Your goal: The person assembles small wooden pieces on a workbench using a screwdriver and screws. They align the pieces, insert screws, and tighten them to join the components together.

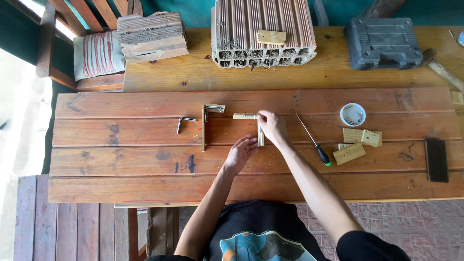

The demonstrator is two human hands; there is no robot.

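My right hand point(271, 126) grips the corner of a small L-shaped piece made of two pale wooden strips point(245, 116), lying on the plank table point(145, 169). My left hand point(240, 153) rests open on the table just below it, fingertips near the strip's lower end at the wooden strip leg point(261, 139). Left of that lies a longer brass-coloured L-shaped bracket point(204, 126) and a small metal hex key point(183, 123).
A screwdriver with a black and green handle point(314, 145) lies to the right, beside a white cup of screws point(353, 114), several wood blocks point(360, 144) and a dark phone point(436, 160). At the back stand a hollow clay brick point(263, 31), another brick point(152, 36) and a grey tool case point(383, 42).
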